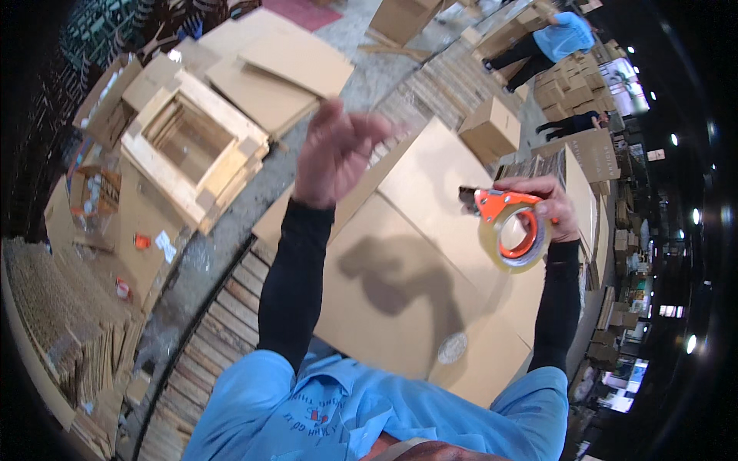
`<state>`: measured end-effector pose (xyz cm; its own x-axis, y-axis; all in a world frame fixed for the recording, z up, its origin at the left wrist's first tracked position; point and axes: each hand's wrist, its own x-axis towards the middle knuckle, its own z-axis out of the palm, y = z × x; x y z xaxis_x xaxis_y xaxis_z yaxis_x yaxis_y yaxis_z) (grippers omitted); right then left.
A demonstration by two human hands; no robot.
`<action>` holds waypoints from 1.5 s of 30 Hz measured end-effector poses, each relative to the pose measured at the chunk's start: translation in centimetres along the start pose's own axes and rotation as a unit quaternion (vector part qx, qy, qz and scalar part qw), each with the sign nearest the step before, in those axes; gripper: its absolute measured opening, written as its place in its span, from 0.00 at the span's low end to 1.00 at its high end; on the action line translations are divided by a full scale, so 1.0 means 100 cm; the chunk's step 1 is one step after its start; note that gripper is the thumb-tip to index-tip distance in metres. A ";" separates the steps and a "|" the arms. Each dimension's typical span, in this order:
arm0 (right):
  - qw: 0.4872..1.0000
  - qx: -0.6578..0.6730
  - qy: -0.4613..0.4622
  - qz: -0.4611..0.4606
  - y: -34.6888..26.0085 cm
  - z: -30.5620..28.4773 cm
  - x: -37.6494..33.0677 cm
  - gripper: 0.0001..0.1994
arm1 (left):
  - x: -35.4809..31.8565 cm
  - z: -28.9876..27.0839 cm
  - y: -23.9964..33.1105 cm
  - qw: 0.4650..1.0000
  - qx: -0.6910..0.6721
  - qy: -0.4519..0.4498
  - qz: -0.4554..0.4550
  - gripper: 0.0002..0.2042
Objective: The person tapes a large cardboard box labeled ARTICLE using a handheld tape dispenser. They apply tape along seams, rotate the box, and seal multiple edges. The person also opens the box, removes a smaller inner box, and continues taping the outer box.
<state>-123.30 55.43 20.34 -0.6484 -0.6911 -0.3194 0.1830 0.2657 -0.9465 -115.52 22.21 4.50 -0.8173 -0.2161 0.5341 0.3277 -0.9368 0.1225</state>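
My right hand (555, 201) grips an orange tape dispenser (500, 201) loaded with a wide roll of clear tape (492, 250), raised above the right side of a large cardboard box (392, 265). The box's top flaps lie folded in, with a seam running between them. My left hand (338, 157) is up over the box's far left edge, slightly blurred, its fingers loosely bent and apart, holding nothing. Shadows of my hand and arm fall across the cardboard. A round pale patch (452, 348) shows on the box near my body.
Slatted wooden rollers (223, 326) run alongside the box at left. Beyond them stand stacked wooden frames (184, 146) and flat cardboard sheets (296, 65). A smaller closed carton (492, 131) sits farther ahead. Two people, one in a blue shirt (565, 37), are near stacked cartons (573, 92) at far right.
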 end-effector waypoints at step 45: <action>0.986 -0.077 0.138 -0.050 0.040 0.002 -0.031 0.24 | -0.109 0.030 -0.169 0.402 0.834 -0.306 -0.221 0.33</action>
<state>-120.47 58.48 17.56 -0.8382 -0.5150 -0.1794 0.0068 0.3191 -0.9477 -110.73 41.25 -0.92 -0.8680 0.4566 0.1952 0.4937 0.7517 0.4372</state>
